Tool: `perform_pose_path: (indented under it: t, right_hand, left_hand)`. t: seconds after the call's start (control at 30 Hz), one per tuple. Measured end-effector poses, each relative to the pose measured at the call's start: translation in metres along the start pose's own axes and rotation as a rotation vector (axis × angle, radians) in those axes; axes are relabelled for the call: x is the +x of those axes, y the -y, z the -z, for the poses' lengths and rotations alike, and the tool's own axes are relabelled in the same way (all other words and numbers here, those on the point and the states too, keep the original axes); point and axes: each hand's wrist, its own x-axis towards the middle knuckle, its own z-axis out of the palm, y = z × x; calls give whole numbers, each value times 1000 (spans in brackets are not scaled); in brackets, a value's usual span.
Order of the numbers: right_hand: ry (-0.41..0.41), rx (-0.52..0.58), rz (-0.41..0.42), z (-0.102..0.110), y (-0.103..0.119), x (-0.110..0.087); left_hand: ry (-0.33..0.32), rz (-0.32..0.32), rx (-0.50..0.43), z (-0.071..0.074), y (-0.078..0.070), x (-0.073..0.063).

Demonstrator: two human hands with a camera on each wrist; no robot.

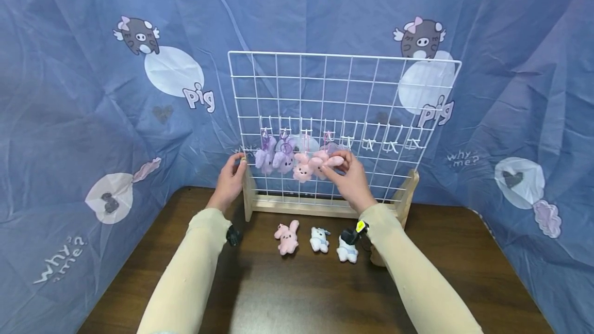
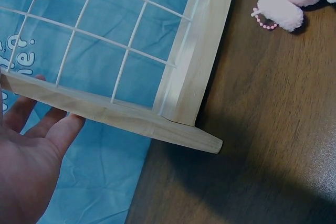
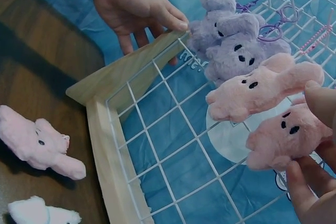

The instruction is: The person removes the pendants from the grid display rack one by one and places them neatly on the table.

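A white wire grid rack (image 1: 345,99) stands upright in a wooden stand (image 1: 301,206). My left hand (image 1: 230,182) grips the stand's left post, thumb on the near side and fingers behind, as the left wrist view shows. With its thumb and fingers, my right hand (image 1: 355,182) pinches a pink plush bunny keychain (image 3: 294,129) in front of the grid, below a hook with a pink chain. Beside it hangs another pink plush keychain (image 3: 252,87). Two purple plush bunny keychains (image 1: 265,157) hang further left on their hooks.
Several bare white hooks (image 1: 391,145) line the grid's right half. On the brown table (image 1: 287,293) lie a pink plush bunny (image 1: 287,238) and two white plush bears (image 1: 319,240), one partly covered by the right wrist camera. A blue printed cloth (image 1: 185,9) hangs behind.
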Motion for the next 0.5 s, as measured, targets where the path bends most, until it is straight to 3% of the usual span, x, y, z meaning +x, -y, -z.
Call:
perform_pose_path:
  t: [0.5]
  right_hand:
    - [53,-72,-27,-1,3,-1]
  left_hand:
    - [10,5,-6,0,-1,-1]
